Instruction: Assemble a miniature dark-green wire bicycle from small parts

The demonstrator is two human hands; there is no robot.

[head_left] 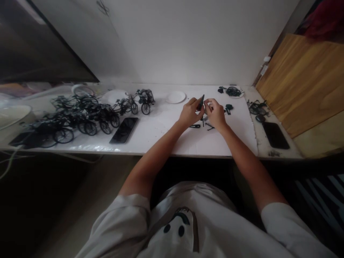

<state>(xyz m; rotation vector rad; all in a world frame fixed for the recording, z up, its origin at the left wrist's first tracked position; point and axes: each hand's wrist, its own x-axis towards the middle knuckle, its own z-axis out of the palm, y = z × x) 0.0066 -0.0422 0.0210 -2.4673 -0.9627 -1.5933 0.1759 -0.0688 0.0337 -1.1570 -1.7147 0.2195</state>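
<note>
Above the white board, my left hand is closed round a thin dark model bicycle part. That part is seen nearly edge-on, so whether it is a wheel I cannot tell. My right hand meets it from the right, thumb and fingertips pinched together; what lies between them is too small to make out. Below the hands lie a flat dark piece and a thin forked piece. A small dark part sits just right of my right hand.
Many assembled model bicycles crowd the left side, beside a phone. A white plate stands near the wall. Dark wheels and parts fill another plate at back right. Farther right are loose frames, a black phone-like slab and a wooden panel.
</note>
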